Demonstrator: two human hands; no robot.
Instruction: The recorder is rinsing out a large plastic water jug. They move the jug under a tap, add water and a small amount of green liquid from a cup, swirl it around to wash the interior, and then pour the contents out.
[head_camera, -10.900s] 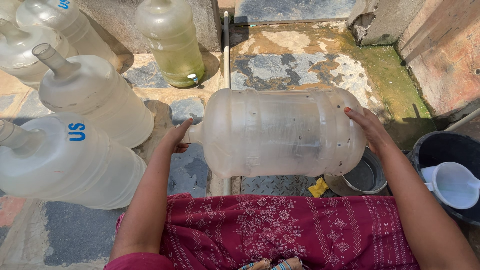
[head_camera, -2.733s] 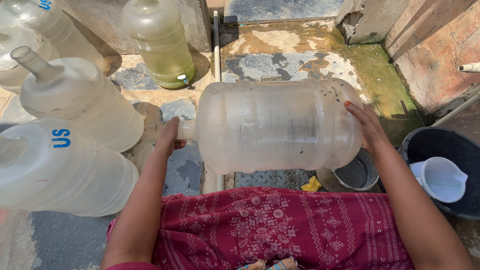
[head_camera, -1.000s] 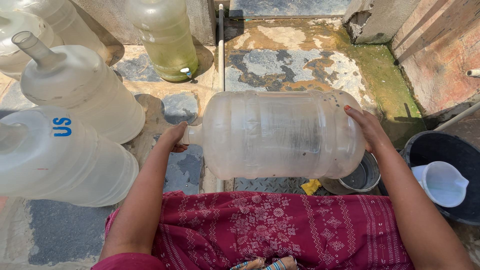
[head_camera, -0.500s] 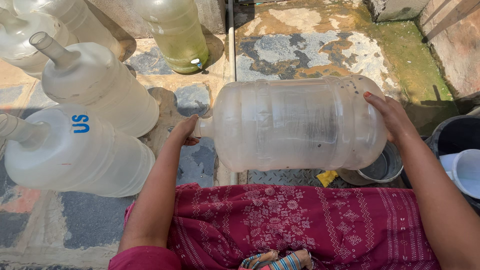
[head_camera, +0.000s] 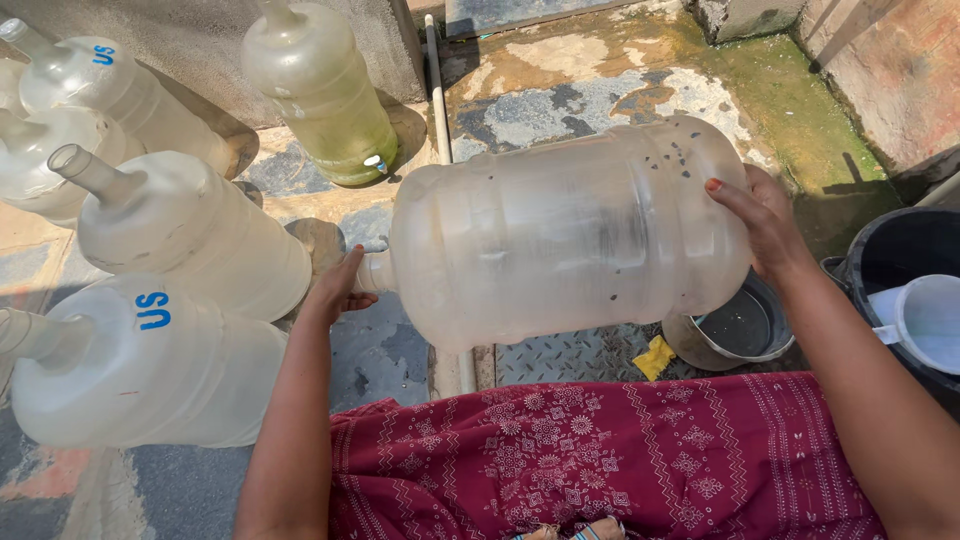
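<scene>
I hold a big translucent plastic water jug (head_camera: 565, 235) on its side above my lap, which is covered by red patterned cloth (head_camera: 600, 460). My left hand (head_camera: 338, 288) covers and grips the jug's neck at the left. My right hand (head_camera: 762, 222) is pressed flat against its base at the right. Dark specks dot the jug's wall near the base.
Several similar jugs lie at the left, the nearest (head_camera: 140, 370) by my left arm, another (head_camera: 190, 235) behind it. An upright jug with greenish water (head_camera: 322, 90) stands at the back. A small metal bowl (head_camera: 738, 328), a yellow scrap (head_camera: 655, 357), a black bucket (head_camera: 895, 265) with a white scoop (head_camera: 925, 322), a white pipe (head_camera: 436, 80).
The jug has tilted, its base end a little higher than before. Both hands keep their hold on neck and base. The view has shifted slightly.
</scene>
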